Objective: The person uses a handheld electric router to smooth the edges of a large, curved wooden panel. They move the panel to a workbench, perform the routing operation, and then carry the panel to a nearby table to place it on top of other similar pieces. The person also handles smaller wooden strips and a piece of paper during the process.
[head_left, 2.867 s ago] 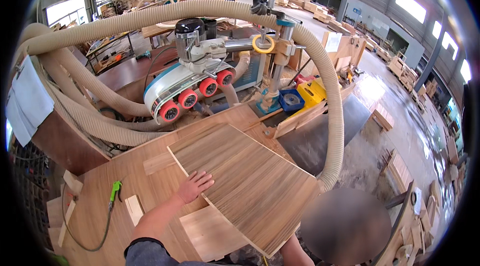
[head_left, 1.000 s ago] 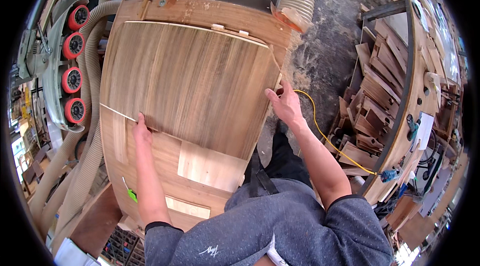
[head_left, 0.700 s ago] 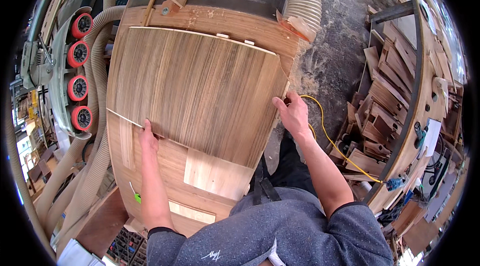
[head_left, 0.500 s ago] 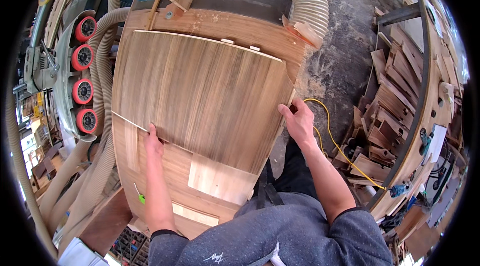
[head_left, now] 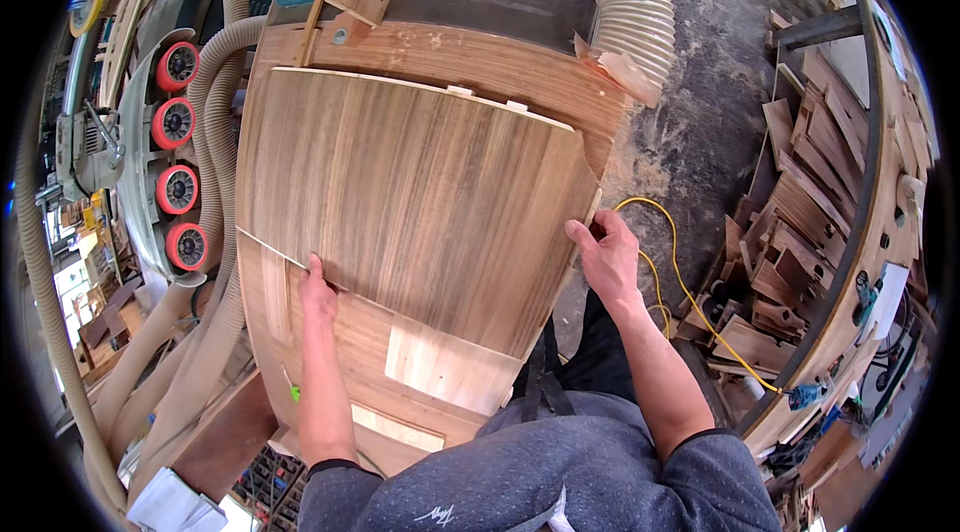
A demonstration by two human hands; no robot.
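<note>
A large wooden panel with brown lengthwise grain lies over a wooden worktop. My left hand grips its near edge, thumb on top and the fingers mostly hidden beneath. At the panel's right edge, my right hand is closed on the rim between thumb and fingers. Small pale blocks poke out along the far edge. A lighter board shows below the near edge, between my left arm and my body.
Ribbed hoses and a machine with red-rimmed wheels stand on the left. Beyond the worktop, a wide duct curves down. Stacked wood offcuts sit at the right by another bench. A yellow cord runs between.
The whole view has shifted a little, so everything appears slightly farther right. Both hands keep their places on the panel's edges.
</note>
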